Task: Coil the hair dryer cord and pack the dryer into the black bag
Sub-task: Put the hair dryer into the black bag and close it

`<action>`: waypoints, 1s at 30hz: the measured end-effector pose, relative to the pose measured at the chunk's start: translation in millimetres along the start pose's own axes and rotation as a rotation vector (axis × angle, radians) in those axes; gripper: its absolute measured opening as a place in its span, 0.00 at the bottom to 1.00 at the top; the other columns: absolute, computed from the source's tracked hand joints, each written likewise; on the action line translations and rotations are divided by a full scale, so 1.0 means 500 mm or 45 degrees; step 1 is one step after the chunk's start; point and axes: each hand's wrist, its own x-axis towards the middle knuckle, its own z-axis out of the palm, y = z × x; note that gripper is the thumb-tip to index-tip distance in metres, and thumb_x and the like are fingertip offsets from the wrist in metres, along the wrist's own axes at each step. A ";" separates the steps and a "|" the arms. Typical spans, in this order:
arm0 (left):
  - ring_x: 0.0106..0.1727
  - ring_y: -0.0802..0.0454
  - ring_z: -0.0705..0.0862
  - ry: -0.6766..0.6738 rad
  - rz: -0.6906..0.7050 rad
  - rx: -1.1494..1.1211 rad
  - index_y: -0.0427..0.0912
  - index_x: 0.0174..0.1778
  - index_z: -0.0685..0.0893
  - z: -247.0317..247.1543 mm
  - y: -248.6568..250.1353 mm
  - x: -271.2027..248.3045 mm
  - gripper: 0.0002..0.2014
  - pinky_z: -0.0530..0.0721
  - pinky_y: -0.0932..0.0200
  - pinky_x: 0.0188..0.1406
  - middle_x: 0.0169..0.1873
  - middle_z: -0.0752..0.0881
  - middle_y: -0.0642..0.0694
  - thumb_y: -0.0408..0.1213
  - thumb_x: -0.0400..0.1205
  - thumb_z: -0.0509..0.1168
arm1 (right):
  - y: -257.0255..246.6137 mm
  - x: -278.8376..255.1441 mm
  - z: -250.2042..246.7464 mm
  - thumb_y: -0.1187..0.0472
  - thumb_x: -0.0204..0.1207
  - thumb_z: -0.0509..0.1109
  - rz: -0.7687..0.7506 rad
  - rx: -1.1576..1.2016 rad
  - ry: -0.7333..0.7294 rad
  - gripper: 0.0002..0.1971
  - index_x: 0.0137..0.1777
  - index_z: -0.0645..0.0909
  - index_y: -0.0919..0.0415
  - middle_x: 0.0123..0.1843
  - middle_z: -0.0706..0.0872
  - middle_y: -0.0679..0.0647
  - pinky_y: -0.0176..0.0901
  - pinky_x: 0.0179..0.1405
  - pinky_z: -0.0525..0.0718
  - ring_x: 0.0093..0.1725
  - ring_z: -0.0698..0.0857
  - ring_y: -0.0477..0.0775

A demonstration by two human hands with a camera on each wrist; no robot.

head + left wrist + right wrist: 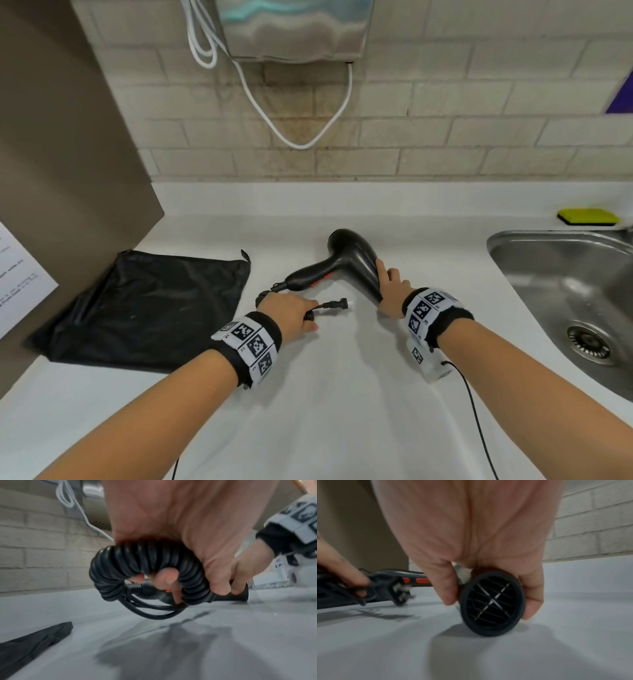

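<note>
A black hair dryer (346, 260) lies on the white counter (342, 394), its handle pointing left. My right hand (390, 291) grips the barrel at its near end; the grilled nozzle (493, 603) sits between thumb and fingers just above the counter. My left hand (291, 317) holds the bunched spiral cord (145, 569), fingers curled through the coil, and the plug (337, 304) sticks out to the right. The black bag (144, 308) lies flat at the left, apart from both hands.
A steel sink (575, 294) is set into the counter at the right, with a yellow sponge (587, 216) behind it. A brick wall with a metal dispenser (294, 31) and white cable rises at the back. A brown panel (68, 154) borders the left.
</note>
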 end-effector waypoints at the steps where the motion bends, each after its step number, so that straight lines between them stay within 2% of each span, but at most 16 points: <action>1: 0.55 0.46 0.83 -0.025 -0.017 0.000 0.49 0.63 0.76 0.007 0.001 0.003 0.17 0.79 0.50 0.59 0.54 0.85 0.47 0.52 0.81 0.59 | 0.000 0.001 0.004 0.64 0.77 0.64 0.003 -0.023 0.005 0.46 0.80 0.30 0.56 0.74 0.58 0.60 0.51 0.58 0.74 0.62 0.74 0.64; 4: 0.55 0.46 0.83 -0.051 -0.048 -0.001 0.49 0.61 0.76 0.017 0.003 0.011 0.18 0.80 0.49 0.58 0.54 0.84 0.47 0.54 0.80 0.60 | 0.001 0.006 0.011 0.64 0.76 0.64 -0.018 -0.046 -0.004 0.46 0.80 0.29 0.56 0.73 0.59 0.60 0.50 0.56 0.74 0.63 0.72 0.63; 5: 0.57 0.46 0.82 -0.058 -0.056 0.019 0.49 0.63 0.75 0.019 0.004 0.012 0.19 0.79 0.48 0.59 0.57 0.83 0.46 0.54 0.80 0.60 | 0.004 0.008 0.013 0.64 0.76 0.64 -0.026 -0.052 -0.006 0.47 0.80 0.29 0.56 0.73 0.59 0.60 0.50 0.57 0.74 0.63 0.72 0.63; 7: 0.67 0.45 0.77 -0.112 -0.055 0.083 0.47 0.75 0.65 0.025 0.006 0.013 0.28 0.76 0.46 0.66 0.70 0.75 0.45 0.54 0.81 0.60 | 0.007 0.013 0.012 0.62 0.76 0.65 -0.024 -0.077 -0.001 0.47 0.80 0.30 0.54 0.73 0.60 0.60 0.50 0.58 0.74 0.66 0.69 0.63; 9: 0.75 0.42 0.70 -0.163 -0.035 0.111 0.45 0.81 0.52 0.034 0.005 0.013 0.37 0.71 0.44 0.71 0.79 0.62 0.45 0.53 0.81 0.60 | 0.007 0.018 0.009 0.62 0.74 0.66 -0.018 -0.112 0.017 0.48 0.80 0.32 0.53 0.73 0.58 0.59 0.51 0.61 0.75 0.70 0.64 0.63; 13: 0.78 0.41 0.63 -0.209 -0.020 0.041 0.46 0.82 0.46 0.034 -0.005 0.008 0.40 0.68 0.45 0.74 0.81 0.55 0.46 0.50 0.80 0.62 | -0.007 0.018 0.008 0.66 0.72 0.69 -0.038 -0.128 0.106 0.47 0.81 0.38 0.57 0.74 0.57 0.60 0.52 0.61 0.78 0.69 0.66 0.62; 15: 0.77 0.42 0.66 -0.185 -0.050 -0.045 0.44 0.82 0.52 0.027 -0.011 0.005 0.36 0.68 0.48 0.74 0.80 0.57 0.45 0.45 0.81 0.61 | -0.017 0.013 0.012 0.67 0.72 0.68 -0.033 -0.155 0.150 0.46 0.81 0.39 0.60 0.74 0.58 0.60 0.50 0.60 0.78 0.68 0.67 0.61; 17: 0.71 0.44 0.72 -0.128 -0.073 -0.091 0.42 0.78 0.63 0.022 -0.023 0.005 0.28 0.71 0.54 0.68 0.76 0.66 0.46 0.43 0.82 0.60 | -0.027 0.013 0.017 0.64 0.72 0.68 -0.023 -0.181 0.173 0.46 0.81 0.39 0.63 0.73 0.59 0.60 0.49 0.59 0.78 0.67 0.68 0.61; 19: 0.67 0.45 0.76 -0.147 -0.094 -0.073 0.46 0.73 0.70 0.022 -0.038 0.006 0.23 0.73 0.55 0.60 0.71 0.73 0.48 0.46 0.81 0.60 | -0.036 0.015 0.018 0.62 0.72 0.69 -0.004 -0.183 0.177 0.46 0.80 0.40 0.63 0.72 0.61 0.61 0.49 0.59 0.77 0.67 0.68 0.61; 21: 0.66 0.44 0.76 -0.203 -0.103 -0.065 0.50 0.69 0.74 0.023 -0.051 0.006 0.21 0.74 0.53 0.62 0.67 0.77 0.49 0.50 0.80 0.60 | -0.046 0.014 0.010 0.63 0.71 0.69 0.020 -0.172 0.180 0.45 0.80 0.42 0.62 0.70 0.63 0.61 0.49 0.58 0.78 0.65 0.70 0.61; 24: 0.66 0.44 0.78 -0.262 -0.063 -0.101 0.50 0.68 0.77 0.026 -0.067 0.006 0.22 0.76 0.51 0.65 0.66 0.79 0.47 0.53 0.80 0.61 | -0.063 0.013 -0.007 0.63 0.73 0.67 0.067 -0.136 0.157 0.41 0.80 0.45 0.61 0.68 0.66 0.61 0.49 0.56 0.78 0.63 0.72 0.61; 27: 0.64 0.45 0.79 -0.269 0.010 -0.204 0.42 0.63 0.80 0.019 -0.088 0.008 0.21 0.76 0.57 0.63 0.63 0.80 0.44 0.52 0.80 0.63 | -0.097 0.007 -0.032 0.59 0.74 0.67 0.132 -0.088 0.180 0.34 0.77 0.56 0.62 0.66 0.69 0.60 0.47 0.50 0.77 0.62 0.73 0.60; 28: 0.63 0.45 0.79 -0.265 0.032 -0.249 0.40 0.62 0.80 0.015 -0.095 0.007 0.21 0.76 0.58 0.61 0.63 0.81 0.43 0.50 0.80 0.63 | -0.116 0.005 -0.043 0.59 0.75 0.66 0.110 -0.094 0.200 0.30 0.75 0.60 0.62 0.66 0.69 0.61 0.47 0.51 0.76 0.62 0.73 0.61; 30: 0.64 0.45 0.78 -0.257 0.060 -0.339 0.39 0.66 0.79 0.005 -0.117 0.000 0.22 0.75 0.59 0.62 0.66 0.80 0.43 0.49 0.80 0.63 | -0.164 0.004 -0.061 0.58 0.76 0.64 0.002 -0.114 0.219 0.26 0.73 0.64 0.61 0.68 0.68 0.62 0.50 0.58 0.77 0.65 0.72 0.63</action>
